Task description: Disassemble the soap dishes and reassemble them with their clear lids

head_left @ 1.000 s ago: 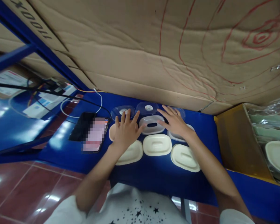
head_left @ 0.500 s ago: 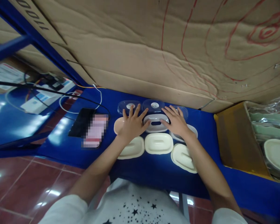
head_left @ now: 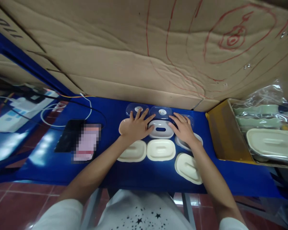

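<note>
With fingers spread, my left hand [head_left: 136, 127] lies over a peach-coloured oval dish [head_left: 122, 127], its fingertips on a clear oval lid [head_left: 130, 108] with a round sticker. My right hand [head_left: 185, 129] is spread too, covering part of a white dish [head_left: 180, 142] and reaching another clear lid [head_left: 190, 120]. Between the hands sits a white oval dish with a slot [head_left: 166, 131], touched or nearly touched by both thumbs. Behind it is a clear lid with a sticker [head_left: 156, 111]. Nearer me lie cream ridged pieces on the left [head_left: 134, 155], middle [head_left: 161, 155] and right [head_left: 186, 169].
A phone [head_left: 87, 143] and a black flat item [head_left: 67, 137] lie on the blue table [head_left: 45, 159] at left, near cables [head_left: 90, 108]. At right stands a cardboard box [head_left: 220, 134] holding plastic-wrapped green and cream pieces. A cardboard wall [head_left: 110, 70] rises behind.
The view has swung to the right, showing more of the cardboard box. Both hands keep nearly the same places over the dishes and lids.
</note>
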The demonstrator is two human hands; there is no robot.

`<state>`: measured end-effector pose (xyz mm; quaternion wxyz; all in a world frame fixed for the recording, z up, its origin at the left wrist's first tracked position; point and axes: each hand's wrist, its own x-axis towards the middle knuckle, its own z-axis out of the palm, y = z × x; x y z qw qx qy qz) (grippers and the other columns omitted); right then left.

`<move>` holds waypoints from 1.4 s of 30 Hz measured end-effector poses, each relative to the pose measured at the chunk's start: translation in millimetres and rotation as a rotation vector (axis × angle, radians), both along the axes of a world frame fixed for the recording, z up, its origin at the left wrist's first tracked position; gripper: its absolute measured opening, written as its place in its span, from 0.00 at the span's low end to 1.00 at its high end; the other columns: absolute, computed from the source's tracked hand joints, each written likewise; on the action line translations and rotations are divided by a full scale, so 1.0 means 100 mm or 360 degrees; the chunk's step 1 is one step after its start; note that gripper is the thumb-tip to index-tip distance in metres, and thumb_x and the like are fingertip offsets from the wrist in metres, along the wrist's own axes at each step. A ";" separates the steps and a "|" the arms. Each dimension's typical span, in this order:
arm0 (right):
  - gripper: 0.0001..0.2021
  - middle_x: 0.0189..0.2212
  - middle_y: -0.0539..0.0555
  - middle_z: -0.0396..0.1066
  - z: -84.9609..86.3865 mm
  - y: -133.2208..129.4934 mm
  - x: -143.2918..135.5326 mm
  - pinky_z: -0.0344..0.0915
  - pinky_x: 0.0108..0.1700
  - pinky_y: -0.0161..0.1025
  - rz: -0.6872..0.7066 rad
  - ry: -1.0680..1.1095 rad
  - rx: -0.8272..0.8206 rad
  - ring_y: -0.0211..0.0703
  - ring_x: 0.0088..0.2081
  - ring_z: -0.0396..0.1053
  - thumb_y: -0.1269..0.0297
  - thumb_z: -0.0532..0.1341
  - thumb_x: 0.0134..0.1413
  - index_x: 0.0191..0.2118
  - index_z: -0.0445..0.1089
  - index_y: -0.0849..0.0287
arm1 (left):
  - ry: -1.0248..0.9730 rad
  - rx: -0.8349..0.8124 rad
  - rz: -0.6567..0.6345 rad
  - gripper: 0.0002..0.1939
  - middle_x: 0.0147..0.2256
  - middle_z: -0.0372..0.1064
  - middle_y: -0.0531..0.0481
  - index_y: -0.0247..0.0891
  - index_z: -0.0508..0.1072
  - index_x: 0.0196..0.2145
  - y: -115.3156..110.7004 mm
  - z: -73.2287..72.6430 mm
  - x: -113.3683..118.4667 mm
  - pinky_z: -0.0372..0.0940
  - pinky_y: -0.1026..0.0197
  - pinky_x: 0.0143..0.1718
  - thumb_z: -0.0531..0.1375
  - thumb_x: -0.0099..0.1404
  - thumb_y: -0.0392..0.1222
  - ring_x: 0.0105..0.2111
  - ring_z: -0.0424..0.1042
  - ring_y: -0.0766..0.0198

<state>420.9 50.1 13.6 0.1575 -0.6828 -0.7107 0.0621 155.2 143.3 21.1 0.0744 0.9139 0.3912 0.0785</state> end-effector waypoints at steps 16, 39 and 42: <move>0.25 0.61 0.59 0.78 0.61 0.22 0.35 0.69 0.67 0.53 0.0113 0.0226 0.0192 0.53 0.63 0.75 0.47 0.49 0.78 0.65 0.74 0.52 | -0.0131 0.0091 -0.0133 0.27 0.75 0.59 0.38 0.50 0.67 0.72 -0.13 0.13 -0.21 0.46 0.26 0.75 0.52 0.81 0.55 0.74 0.61 0.42; 0.44 0.81 0.64 0.43 0.38 -0.36 0.53 0.51 0.74 0.70 0.0073 -0.0099 -0.0258 0.69 0.80 0.46 0.37 0.63 0.67 0.80 0.49 0.44 | -0.0430 0.0043 0.0025 0.24 0.69 0.65 0.32 0.39 0.70 0.68 -0.08 0.06 -0.87 0.63 0.33 0.67 0.56 0.80 0.50 0.67 0.67 0.39; 0.36 0.80 0.62 0.49 0.64 -0.23 0.35 0.55 0.74 0.67 0.0176 -0.0117 -0.0219 0.66 0.79 0.50 0.42 0.59 0.72 0.79 0.52 0.44 | -0.0414 0.0045 0.0052 0.24 0.69 0.65 0.32 0.39 0.69 0.68 -0.07 0.04 -0.90 0.66 0.34 0.65 0.57 0.80 0.50 0.68 0.67 0.39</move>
